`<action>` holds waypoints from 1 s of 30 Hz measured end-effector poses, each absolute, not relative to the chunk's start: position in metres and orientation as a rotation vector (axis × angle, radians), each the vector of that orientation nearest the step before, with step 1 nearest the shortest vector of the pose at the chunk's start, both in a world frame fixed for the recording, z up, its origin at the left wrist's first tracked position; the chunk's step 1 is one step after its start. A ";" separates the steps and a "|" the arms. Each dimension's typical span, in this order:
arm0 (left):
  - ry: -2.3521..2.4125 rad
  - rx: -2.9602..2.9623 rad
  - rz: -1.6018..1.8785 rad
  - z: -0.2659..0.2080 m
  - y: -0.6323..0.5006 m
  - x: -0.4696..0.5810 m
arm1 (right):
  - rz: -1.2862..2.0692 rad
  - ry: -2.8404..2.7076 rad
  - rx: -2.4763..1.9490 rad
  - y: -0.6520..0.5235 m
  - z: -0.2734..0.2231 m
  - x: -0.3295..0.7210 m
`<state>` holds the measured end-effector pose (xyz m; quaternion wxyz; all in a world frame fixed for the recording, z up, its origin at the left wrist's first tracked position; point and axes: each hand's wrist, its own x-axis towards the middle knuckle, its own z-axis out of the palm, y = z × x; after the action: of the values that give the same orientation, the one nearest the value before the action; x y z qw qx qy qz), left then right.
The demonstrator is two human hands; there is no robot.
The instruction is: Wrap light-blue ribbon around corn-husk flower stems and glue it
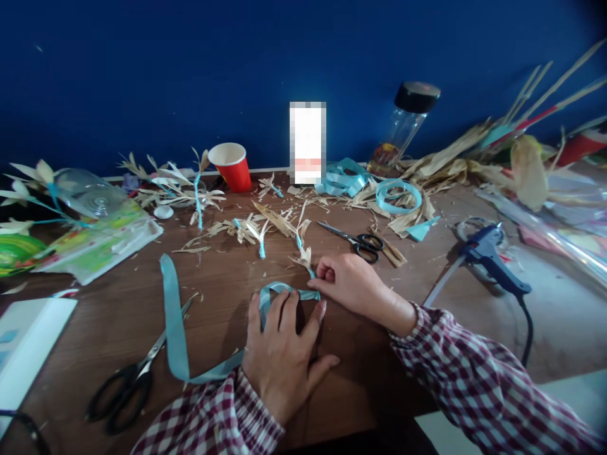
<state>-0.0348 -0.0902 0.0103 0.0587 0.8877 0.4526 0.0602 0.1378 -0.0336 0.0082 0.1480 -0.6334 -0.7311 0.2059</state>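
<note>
My left hand (284, 344) lies nearly flat on the table, fingers spread, over a light-blue satin ribbon (174, 328). The ribbon loops out past its fingertips and runs back under the palm to the left. Fingers pinched together, my right hand (355, 287) holds the blue-wrapped stem of a small dried-husk flower (303, 258), whose pale petals point away from me. The ribbon's end reaches close to that stem; whether it is joined there I cannot tell. Black-handled scissors (126, 385) lie partly open beside the ribbon on the left.
Smaller scissors (358, 243) lie beyond my right hand. A blue glue gun (497, 259) with a cord is at right. Along the wall stand a red paper cup (233, 169), a ribbon roll (398, 197) and a black-lidded jar (403, 126). Other husk flowers (249, 232) and scraps are scattered about.
</note>
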 end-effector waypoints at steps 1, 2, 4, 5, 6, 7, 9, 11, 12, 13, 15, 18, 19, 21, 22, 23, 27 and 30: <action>1.372 2.689 0.182 0.010 -0.090 -0.035 | 0.590 -2.100 -1.809 -0.034 0.008 0.138; 1.373 2.688 0.183 0.011 -0.090 -0.035 | 0.589 -2.097 -1.795 -0.034 0.007 0.139; 1.373 2.687 0.185 0.011 -0.090 -0.035 | 0.599 -2.086 -1.762 -0.035 0.006 0.140; 1.375 2.685 0.184 0.012 -0.090 -0.034 | 0.611 -2.077 -1.743 -0.037 0.007 0.141; 1.379 2.682 0.180 0.012 -0.090 -0.034 | 0.623 -2.068 -1.722 -0.038 0.007 0.142; 1.390 2.676 0.178 0.013 -0.091 -0.033 | 0.633 -2.060 -1.701 -0.040 0.008 0.143; 1.416 2.663 0.170 0.015 -0.093 -0.030 | 0.639 -2.047 -1.663 -0.045 0.011 0.146; 1.439 2.653 0.171 0.017 -0.096 -0.027 | 0.637 -2.032 -1.638 -0.050 0.015 0.149; 1.447 2.652 0.179 0.018 -0.097 -0.025 | 0.636 -2.020 -1.632 -0.052 0.017 0.151; 1.456 2.653 0.187 0.019 -0.099 -0.024 | 0.636 -2.010 -1.627 -0.053 0.018 0.151; 1.482 2.657 0.204 0.021 -0.101 -0.022 | 0.626 -2.010 -1.625 -0.053 0.019 0.151; 1.517 2.660 0.210 0.023 -0.103 -0.022 | 0.592 -2.060 -1.658 -0.048 0.017 0.146; 1.511 2.664 0.203 0.023 -0.103 -0.023 | 0.587 -2.072 -1.674 -0.047 0.016 0.144; 1.484 2.678 0.176 0.022 -0.103 -0.026 | 0.591 -2.084 -1.684 -0.045 0.014 0.140; 1.471 2.687 0.162 0.021 -0.102 -0.028 | 0.599 -2.086 -1.677 -0.045 0.014 0.139; 1.466 2.696 0.154 0.020 -0.102 -0.029 | 0.610 -2.088 -1.666 -0.045 0.013 0.138; 1.478 2.723 0.143 0.014 -0.104 -0.032 | 0.653 -2.093 -1.637 -0.048 0.012 0.141; 1.470 2.731 0.135 0.012 -0.107 -0.033 | 0.669 -2.120 -1.620 -0.049 0.013 0.145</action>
<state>-0.0332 -0.1066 0.0120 0.0188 0.8795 0.4735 0.0434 0.1448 -0.0489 0.0126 0.1942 -0.5778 -0.7560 0.2386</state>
